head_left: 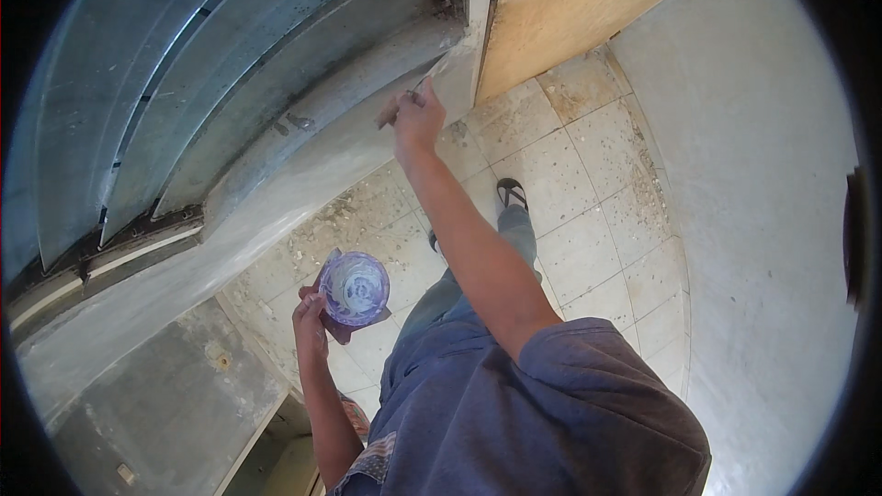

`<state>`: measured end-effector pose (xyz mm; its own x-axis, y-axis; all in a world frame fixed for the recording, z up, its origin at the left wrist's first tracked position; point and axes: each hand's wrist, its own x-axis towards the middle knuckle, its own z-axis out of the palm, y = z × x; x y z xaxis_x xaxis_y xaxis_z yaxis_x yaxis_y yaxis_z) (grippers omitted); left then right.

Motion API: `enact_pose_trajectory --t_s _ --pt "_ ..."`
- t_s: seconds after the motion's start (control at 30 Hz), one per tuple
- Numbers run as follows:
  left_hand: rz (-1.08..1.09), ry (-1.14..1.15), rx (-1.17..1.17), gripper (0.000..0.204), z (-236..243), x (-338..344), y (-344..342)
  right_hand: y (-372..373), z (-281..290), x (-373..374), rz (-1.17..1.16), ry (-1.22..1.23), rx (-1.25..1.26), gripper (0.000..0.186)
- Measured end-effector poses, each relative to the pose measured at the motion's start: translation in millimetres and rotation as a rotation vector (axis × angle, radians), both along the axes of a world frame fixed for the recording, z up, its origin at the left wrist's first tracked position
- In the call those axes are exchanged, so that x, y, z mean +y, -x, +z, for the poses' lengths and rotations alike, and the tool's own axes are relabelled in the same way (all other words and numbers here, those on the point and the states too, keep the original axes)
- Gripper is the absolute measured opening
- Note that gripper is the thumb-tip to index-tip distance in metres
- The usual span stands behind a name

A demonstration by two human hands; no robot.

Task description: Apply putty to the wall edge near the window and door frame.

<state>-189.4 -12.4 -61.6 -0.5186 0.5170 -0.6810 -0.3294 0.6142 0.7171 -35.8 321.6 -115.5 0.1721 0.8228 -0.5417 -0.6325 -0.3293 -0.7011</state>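
Pale plaster walls [753, 184], mostly smooth but patchily stained, curve around a narrow space, over square floor tiles [588, 174] strewn with grit and flakes, on which a sandalled foot [512, 191] could slip. Bluish glass louvres [211, 46] sit in a worn, dirty frame on the left; a careless knock might chip a slat. Beyond the corner stands a flat, yellowish door [588, 0], easily smeared by a stray stroke. Low over the tiles, the left hand [310, 317] is closed at the side of a round purple tub [379, 304], with a flat reddish-brown board [343, 335] beneath; how the hidden fingers share the load I cannot tell. Held from one side, the tub seems liable to tip, spilling the whitish, streaky paste [358, 291] inside. Farther up, the right hand [420, 121] curls around a thin-bladed tool [386, 115] near the door-side corner; a loose grip could let it twist or drop
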Motion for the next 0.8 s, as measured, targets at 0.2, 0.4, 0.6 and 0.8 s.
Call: enact_pose_trajectory --t_s 0.2,0.4,0.6,0.8 --pt "0.006 -0.004 0.003 0.005 17 11 -7 -25 -17 1 0.052 -0.062 -0.089 0.064" --pt "0.046 -0.022 0.003 0.012 5 1 -5 -31 -19 26 0.007 -0.082 -0.206 0.063" --pt "0.03 -0.036 -0.015 0.009 -1 -1 -5 -23 -15 19 0.048 -0.128 -0.364 0.058" --pt "-0.024 -0.073 -0.019 0.012 -4 -6 5 -9 -19 -4 0.086 -0.111 -0.306 0.05"
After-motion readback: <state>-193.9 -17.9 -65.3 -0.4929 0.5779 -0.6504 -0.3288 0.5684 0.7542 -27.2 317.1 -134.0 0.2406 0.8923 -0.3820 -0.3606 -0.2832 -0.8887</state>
